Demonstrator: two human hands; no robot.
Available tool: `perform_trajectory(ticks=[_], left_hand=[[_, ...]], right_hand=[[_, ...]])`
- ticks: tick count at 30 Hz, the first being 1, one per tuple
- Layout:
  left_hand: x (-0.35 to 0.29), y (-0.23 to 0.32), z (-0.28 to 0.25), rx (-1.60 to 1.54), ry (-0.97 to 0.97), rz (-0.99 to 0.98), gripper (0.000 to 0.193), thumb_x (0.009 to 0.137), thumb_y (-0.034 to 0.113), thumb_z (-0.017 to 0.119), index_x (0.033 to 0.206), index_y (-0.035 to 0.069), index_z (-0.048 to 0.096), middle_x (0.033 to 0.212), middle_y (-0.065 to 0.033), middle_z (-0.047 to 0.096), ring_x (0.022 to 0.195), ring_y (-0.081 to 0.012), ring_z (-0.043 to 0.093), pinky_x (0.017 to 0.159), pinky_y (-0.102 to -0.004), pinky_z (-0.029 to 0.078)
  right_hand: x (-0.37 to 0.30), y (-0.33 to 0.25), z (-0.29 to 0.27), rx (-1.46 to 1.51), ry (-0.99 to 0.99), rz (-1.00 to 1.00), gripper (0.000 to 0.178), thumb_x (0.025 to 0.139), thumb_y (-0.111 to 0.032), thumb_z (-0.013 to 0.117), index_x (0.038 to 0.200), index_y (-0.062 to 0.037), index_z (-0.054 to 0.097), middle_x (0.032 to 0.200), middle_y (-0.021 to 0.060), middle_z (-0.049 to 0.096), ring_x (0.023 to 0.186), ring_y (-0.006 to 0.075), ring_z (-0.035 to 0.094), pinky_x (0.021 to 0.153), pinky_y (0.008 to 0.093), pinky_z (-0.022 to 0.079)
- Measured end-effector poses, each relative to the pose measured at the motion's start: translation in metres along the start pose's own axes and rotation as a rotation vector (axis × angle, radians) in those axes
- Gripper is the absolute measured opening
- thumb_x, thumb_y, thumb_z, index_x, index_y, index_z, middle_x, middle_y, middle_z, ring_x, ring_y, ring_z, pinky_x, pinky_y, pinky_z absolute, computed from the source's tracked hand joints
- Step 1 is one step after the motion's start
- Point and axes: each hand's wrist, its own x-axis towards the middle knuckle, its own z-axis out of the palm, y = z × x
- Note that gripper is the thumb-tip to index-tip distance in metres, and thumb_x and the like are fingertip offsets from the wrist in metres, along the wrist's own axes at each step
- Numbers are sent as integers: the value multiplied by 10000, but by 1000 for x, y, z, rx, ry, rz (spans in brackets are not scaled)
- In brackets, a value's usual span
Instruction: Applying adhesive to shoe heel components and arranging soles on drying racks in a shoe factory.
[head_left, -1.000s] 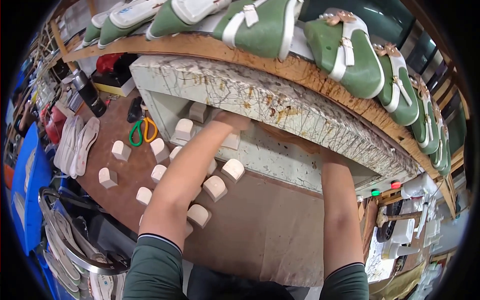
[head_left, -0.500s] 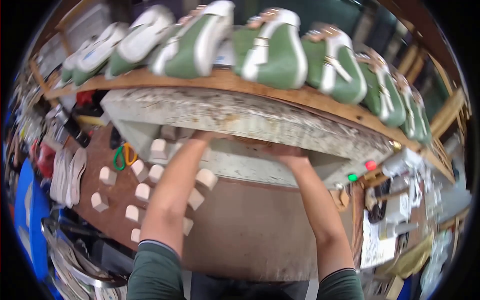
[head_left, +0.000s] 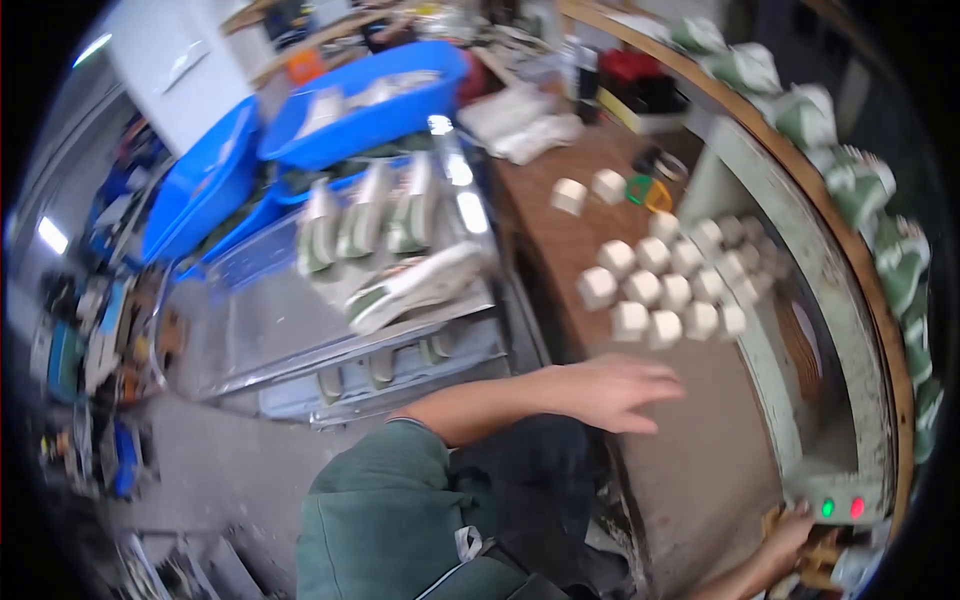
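Observation:
My left hand (head_left: pixel 612 392) hovers over the brown worktable (head_left: pixel 710 430) with its fingers stretched out and nothing in it. Just beyond it stands a cluster of small cream blocks (head_left: pixel 675 292), shaped like shoe heels. My right hand (head_left: pixel 792 530) is at the lower right, by the end of a pale green box (head_left: pixel 745 170) with an open front; its fingers are blurred and partly hidden. Inside that box more cream blocks (head_left: pixel 750 262) sit beside a striped brown piece (head_left: pixel 800 345) that I cannot make out clearly.
Green and white shoes (head_left: pixel 895 260) line a wooden shelf (head_left: pixel 868 250) above the box. Scissors with coloured handles (head_left: pixel 655 192) lie near the blocks. To the left, a metal-edged cart (head_left: pixel 240 330) carries several shoes (head_left: pixel 365 215), with blue tubs (head_left: pixel 365 100) behind it.
The view has swung to the left, bringing the cart and tubs into sight. Both hands have come out of the box's opening; the left is over the table, the right by the box's end.

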Motion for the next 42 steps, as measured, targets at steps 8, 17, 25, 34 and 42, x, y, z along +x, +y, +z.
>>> perform_trajectory(ticks=[8, 17, 25, 34, 42], left_hand=[[-241, -63, -223, 277, 650, -1102, 695, 750, 430, 652, 1230, -39, 470, 1226, -233, 504, 1112, -301, 516, 947, -352, 393], [-237, -203, -226, 590, 509, -1478, 1090, 586, 579, 674, 1399, 23, 207, 1268, -282, 446, 1203, -368, 432, 1007, -346, 346], [-259, -169, -246, -300, 892, -1010, 567, 661, 209, 659, 1168, 5, 505, 1015, -130, 622, 820, -223, 632, 754, -348, 505], [-148, 64, -150, -162, 917, -475, 794, 683, 213, 716, 1328, 3, 302, 1238, -164, 441, 1099, -241, 479, 874, -369, 449], [-84, -50, -152, 295, 1115, -828, 838, 660, 419, 705, 1240, -81, 365, 1244, -289, 407, 1151, -391, 426, 959, -426, 364]], right_hand=[[-9, -59, -26, 130, -77, 163, 504, 893, -436, 476, 903, 44, 631, 825, 237, 630, 777, 404, 598, 651, 454, 474], [-94, -123, -48, 632, -90, -24, 432, 890, -364, 534, 1050, 32, 597, 854, 175, 635, 675, 228, 609, 573, 322, 456], [-160, -244, -128, 1269, -391, 85, 331, 882, -200, 580, 1097, 52, 569, 778, 83, 616, 651, 108, 564, 577, 235, 460], [-189, -411, -226, 1974, -1011, -582, 1167, 638, -664, 633, 1405, 35, 98, 1292, 206, 414, 1115, 266, 508, 875, 341, 435], [-185, -324, -165, 2159, -846, 297, 568, 827, -199, 626, 1285, -11, 349, 1119, 177, 546, 925, 259, 603, 777, 361, 524]])
